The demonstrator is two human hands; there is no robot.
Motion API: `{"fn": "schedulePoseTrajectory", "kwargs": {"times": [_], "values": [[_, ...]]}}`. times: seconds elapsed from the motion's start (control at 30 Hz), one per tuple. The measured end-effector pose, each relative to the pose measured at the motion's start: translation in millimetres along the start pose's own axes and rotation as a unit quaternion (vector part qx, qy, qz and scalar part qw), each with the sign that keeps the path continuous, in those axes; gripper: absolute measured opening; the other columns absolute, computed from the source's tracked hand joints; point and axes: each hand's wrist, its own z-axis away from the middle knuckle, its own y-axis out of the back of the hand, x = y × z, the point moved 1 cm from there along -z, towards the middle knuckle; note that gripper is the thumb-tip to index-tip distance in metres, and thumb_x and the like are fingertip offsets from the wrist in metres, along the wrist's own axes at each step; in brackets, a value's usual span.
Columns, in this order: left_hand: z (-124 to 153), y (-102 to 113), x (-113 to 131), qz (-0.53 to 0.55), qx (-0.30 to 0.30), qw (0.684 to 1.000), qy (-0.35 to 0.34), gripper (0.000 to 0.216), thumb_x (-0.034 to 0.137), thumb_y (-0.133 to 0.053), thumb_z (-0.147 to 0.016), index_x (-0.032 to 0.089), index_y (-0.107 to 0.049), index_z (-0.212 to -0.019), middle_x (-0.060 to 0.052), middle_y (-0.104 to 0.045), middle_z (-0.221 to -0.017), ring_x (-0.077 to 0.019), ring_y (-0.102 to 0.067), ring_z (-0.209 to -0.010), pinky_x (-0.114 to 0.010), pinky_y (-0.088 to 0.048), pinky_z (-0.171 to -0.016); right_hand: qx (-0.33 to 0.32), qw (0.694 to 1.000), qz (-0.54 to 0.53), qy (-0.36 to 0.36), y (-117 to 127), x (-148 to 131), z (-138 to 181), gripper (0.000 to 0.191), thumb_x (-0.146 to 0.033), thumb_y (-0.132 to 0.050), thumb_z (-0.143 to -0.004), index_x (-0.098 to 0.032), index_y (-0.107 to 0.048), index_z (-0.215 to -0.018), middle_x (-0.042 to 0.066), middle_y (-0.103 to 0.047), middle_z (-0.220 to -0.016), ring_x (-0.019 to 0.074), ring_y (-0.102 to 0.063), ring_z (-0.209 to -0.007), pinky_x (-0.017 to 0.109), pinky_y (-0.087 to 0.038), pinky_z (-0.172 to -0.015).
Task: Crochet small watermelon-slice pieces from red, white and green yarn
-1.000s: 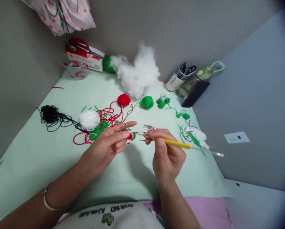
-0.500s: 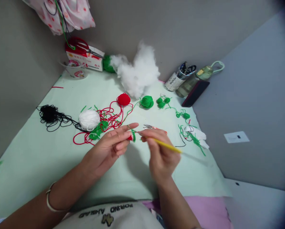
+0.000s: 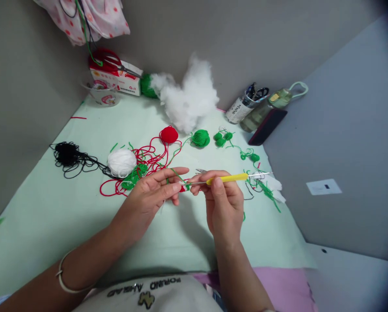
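My left hand pinches a small red and green crocheted piece between thumb and fingers, with green yarn running over the forefinger. My right hand grips a yellow-handled crochet hook, its metal tip pointing left into the piece. Both hands hover over a pale green cloth. Behind them lie a white yarn ball, a red yarn ball with loose red strands, and a green yarn ball.
Black yarn lies at the left. White stuffing sits at the back by a box and a cup. A jar of pens, a bottle and a phone stand at the right. Small snips lie behind my hands.
My right hand has swung the hook's handle up from pointing down-right to nearly level, and the tip has gone into the piece. My left hand has stayed in place.
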Motion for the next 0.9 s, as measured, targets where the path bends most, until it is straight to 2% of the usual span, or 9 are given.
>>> {"fn": "schedulePoseTrajectory", "kwargs": {"times": [0.1, 0.17, 0.3, 0.37, 0.43, 0.57, 0.63, 0.77, 0.9], "values": [[0, 2, -1, -0.027, 0.008, 0.999, -0.014, 0.021, 0.026, -0.082, -0.085, 0.028, -0.085, -0.106, 0.002, -0.067, -0.087, -0.0057, -0.055, -0.063, -0.020, -0.046, -0.063, 0.000, 0.997, 0.061, 0.039, -1, -4, 4, 0.020, -0.027, -0.053, -0.107, -0.021, -0.071, -0.099, 0.004, -0.079, -0.090, 0.0154, -0.073, -0.075, 0.031, -0.062, -0.070], [1, 3, -2, -0.052, 0.019, 0.998, -0.033, 0.022, 0.027, -0.080, -0.086, 0.028, -0.083, -0.108, 0.003, -0.065, -0.085, -0.0058, -0.056, -0.064, -0.020, -0.046, -0.063, -0.010, 0.985, 0.142, 0.097, -2, -5, 9, 0.020, -0.020, -0.051, -0.106, -0.023, -0.071, -0.106, 0.005, -0.079, -0.095, 0.0161, -0.074, -0.081, 0.033, -0.062, -0.074], [0, 3, -7, -0.087, 0.044, 0.993, -0.070, 0.028, 0.024, -0.080, -0.085, 0.026, -0.080, -0.113, 0.004, -0.064, -0.082, -0.0069, -0.055, -0.063, -0.020, -0.049, -0.063, -0.052, 0.922, 0.295, 0.245, -5, -5, 16, 0.024, -0.012, -0.052, -0.103, -0.023, -0.069, -0.116, 0.007, -0.078, -0.098, 0.0204, -0.075, -0.092, 0.037, -0.063, -0.078], [-1, 2, -9, -0.072, 0.047, 0.994, -0.064, 0.036, 0.021, -0.082, -0.082, 0.024, -0.078, -0.118, 0.004, -0.063, -0.081, -0.0066, -0.053, -0.060, -0.020, -0.048, -0.058, -0.062, 0.892, 0.345, 0.287, -7, -4, 17, 0.022, -0.014, -0.053, -0.102, -0.023, -0.068, -0.116, 0.009, -0.079, -0.101, 0.0211, -0.076, -0.093, 0.038, -0.064, -0.078], [-2, 1, -10, -0.045, 0.044, 0.997, -0.049, 0.042, 0.020, -0.083, -0.080, 0.023, -0.076, -0.121, 0.005, -0.062, -0.081, -0.0053, -0.051, -0.056, -0.019, -0.045, -0.053, -0.060, 0.889, 0.349, 0.291, -7, -3, 17, 0.022, -0.014, -0.054, -0.102, -0.023, -0.068, -0.116, 0.009, -0.080, -0.104, 0.0207, -0.076, -0.093, 0.037, -0.064, -0.077], [-2, 4, -9, -0.051, 0.031, 0.997, -0.049, 0.039, 0.023, -0.082, -0.083, 0.025, -0.076, -0.122, 0.005, -0.063, -0.085, -0.0042, -0.054, -0.057, -0.019, -0.046, -0.055, -0.029, 0.941, 0.252, 0.225, -3, -2, 14, 0.026, -0.010, -0.051, -0.102, -0.024, -0.069, -0.115, 0.005, -0.079, -0.097, 0.0187, -0.076, -0.087, 0.035, -0.063, -0.072], [-2, 6, -8, -0.069, 0.030, 0.995, -0.059, 0.036, 0.024, -0.082, -0.085, 0.027, -0.077, -0.121, 0.005, -0.064, -0.086, -0.0041, -0.056, -0.060, -0.019, -0.048, -0.059, -0.024, 0.946, 0.236, 0.219, -2, -2, 12, 0.028, -0.009, -0.051, -0.102, -0.025, -0.069, -0.115, 0.004, -0.079, -0.096, 0.0185, -0.075, -0.085, 0.034, -0.063, -0.070], [-2, 8, -10, -0.081, 0.039, 0.993, -0.073, 0.033, 0.024, -0.082, -0.086, 0.027, -0.078, -0.118, 0.006, -0.065, -0.085, -0.0038, -0.058, -0.060, -0.019, -0.049, -0.062, -0.040, 0.924, 0.273, 0.265, -4, -2, 12, 0.026, -0.009, -0.051, -0.102, -0.024, -0.069, -0.115, 0.005, -0.078, -0.094, 0.0199, -0.076, -0.087, 0.037, -0.063, -0.074], [0, 3, -11, -0.050, 0.032, 0.995, -0.074, 0.040, 0.020, -0.087, -0.079, 0.025, -0.077, -0.118, 0.007, -0.064, -0.078, -0.0051, -0.058, -0.060, -0.018, -0.048, -0.059, -0.064, 0.865, 0.398, 0.299, -4, 4, 16, 0.026, -0.011, -0.056, -0.100, -0.023, -0.069, -0.119, 0.010, -0.078, -0.105, 0.0212, -0.075, -0.092, 0.035, -0.062, -0.076]]}}
